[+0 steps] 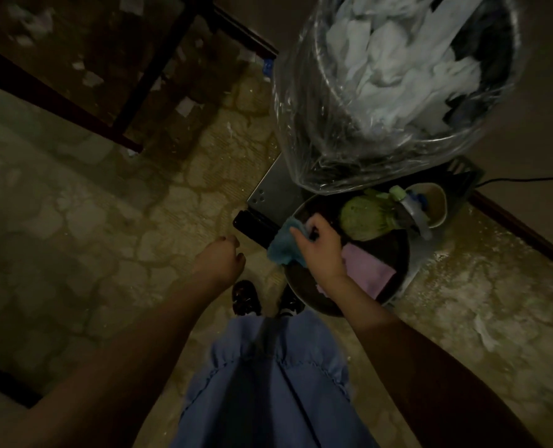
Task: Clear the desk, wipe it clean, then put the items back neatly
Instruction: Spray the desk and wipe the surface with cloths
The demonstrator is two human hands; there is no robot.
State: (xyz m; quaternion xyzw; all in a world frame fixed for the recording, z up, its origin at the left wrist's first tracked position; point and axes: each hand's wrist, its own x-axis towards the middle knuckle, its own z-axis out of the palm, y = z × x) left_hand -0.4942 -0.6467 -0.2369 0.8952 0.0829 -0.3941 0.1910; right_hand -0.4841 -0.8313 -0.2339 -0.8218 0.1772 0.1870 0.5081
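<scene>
Pinched between the thumb and curled fingers of the right hand (322, 250), a blue cloth (283, 245) hangs at the near left rim of a round dark basin (401, 253) on the floor. That arm reaches down and forward from the lower right, wrist bent over the basin. The left hand (222, 260) hovers just beside it over the patterned floor (107, 221), fingers loosely curled and holding nothing, its arm stretched out from the lower left.

Inside the basin lie a pink cloth (367, 270), partly under the right wrist, and a green bundle (362, 218) at the far side. A paper cup (435, 202) stands at the basin's far right edge, with a bottle's pale green cap (398, 192) beside it. Behind the basin stands a bin lined with a clear plastic bag (301, 101), filled with crumpled white paper (382, 59). A dark wooden frame (58, 92) crosses the upper left. Below, a blue skirt (268, 383) and two dark shoes (246, 299) show.
</scene>
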